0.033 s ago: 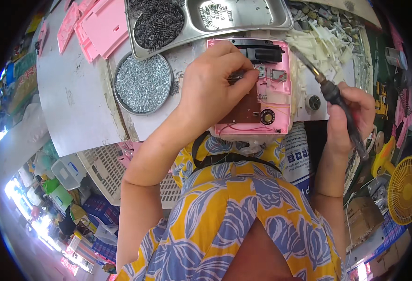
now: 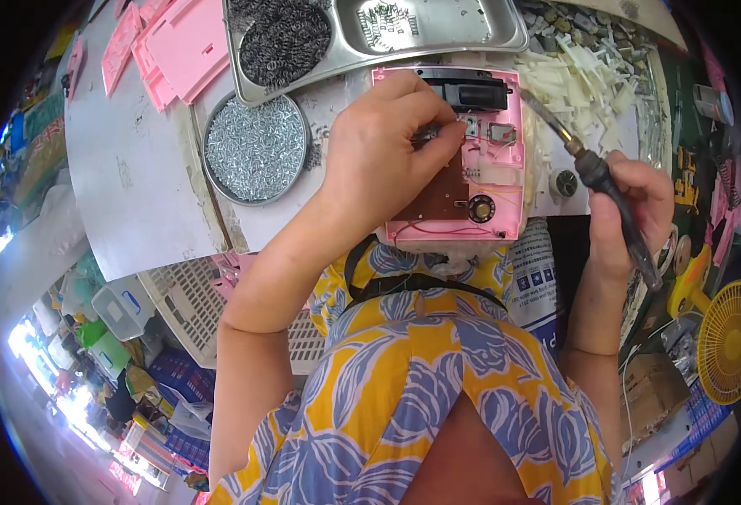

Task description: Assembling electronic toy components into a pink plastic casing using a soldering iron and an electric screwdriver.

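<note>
Near edge of table: open pink casing, directly in front of the wearer, interior facing up. Nearest inside it, reddish wires and a round black part; next, a brown board, partly covered by the left hand. That hand's thumb and forefinger draw together over the board; cannot tell what, if anything, is pinched.

Right hand is wrapped around the dark handle of a soldering iron; the tip points away, by the casing's right rim. Contact not determinable.

Farther in the casing: a long black unit.

Progress (judged): main parts seated, wiring partly in; joints too small to verify; casing uncovered, so closing up not done.

Beyond: round dish of small metal pieces, left; steel tray with dark springs; pale plastic pieces, right.
</note>
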`<state>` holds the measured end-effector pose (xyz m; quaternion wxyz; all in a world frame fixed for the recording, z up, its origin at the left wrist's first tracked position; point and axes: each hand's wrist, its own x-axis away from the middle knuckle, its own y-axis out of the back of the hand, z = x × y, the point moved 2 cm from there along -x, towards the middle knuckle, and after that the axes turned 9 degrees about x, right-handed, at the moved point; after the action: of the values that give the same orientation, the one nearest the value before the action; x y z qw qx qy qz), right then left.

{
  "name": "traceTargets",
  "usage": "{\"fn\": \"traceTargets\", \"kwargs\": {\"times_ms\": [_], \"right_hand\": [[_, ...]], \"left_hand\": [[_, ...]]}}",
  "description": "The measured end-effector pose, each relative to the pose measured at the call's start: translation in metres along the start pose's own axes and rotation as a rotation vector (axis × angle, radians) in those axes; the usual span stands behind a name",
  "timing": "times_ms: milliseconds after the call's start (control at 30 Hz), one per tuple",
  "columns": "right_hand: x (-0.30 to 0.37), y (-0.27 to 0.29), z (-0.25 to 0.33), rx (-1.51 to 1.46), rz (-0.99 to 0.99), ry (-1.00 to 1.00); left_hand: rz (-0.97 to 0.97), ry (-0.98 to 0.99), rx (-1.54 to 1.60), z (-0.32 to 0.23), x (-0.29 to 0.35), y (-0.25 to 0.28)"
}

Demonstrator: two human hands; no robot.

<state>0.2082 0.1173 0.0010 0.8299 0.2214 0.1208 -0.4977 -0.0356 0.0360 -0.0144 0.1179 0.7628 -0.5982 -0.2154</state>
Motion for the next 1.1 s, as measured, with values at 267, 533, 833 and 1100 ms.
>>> {"fn": "traceTargets", "kwargs": {"times_ms": [267,533,833,1100], "right_hand": [[0.005,-0.002,-0.004,0.038,0.169,0.05],[0.0,-0.008,-0.007,0.094,0.239,0.11],[-0.001,-0.011,-0.01,0.119,0.223,0.142],[-0.007,-0.012,-0.009,0.193,0.256,0.279]], "left_hand": [[-0.077,-0.068,-0.041,0.002,0.001,-0.003],[-0.111,-0.077,-0.06,0.003,0.003,-0.005],[-0.118,-0.063,-0.039,0.005,0.003,-0.006],[-0.141,-0.061,-0.05,0.005,0.004,-0.008]]}}
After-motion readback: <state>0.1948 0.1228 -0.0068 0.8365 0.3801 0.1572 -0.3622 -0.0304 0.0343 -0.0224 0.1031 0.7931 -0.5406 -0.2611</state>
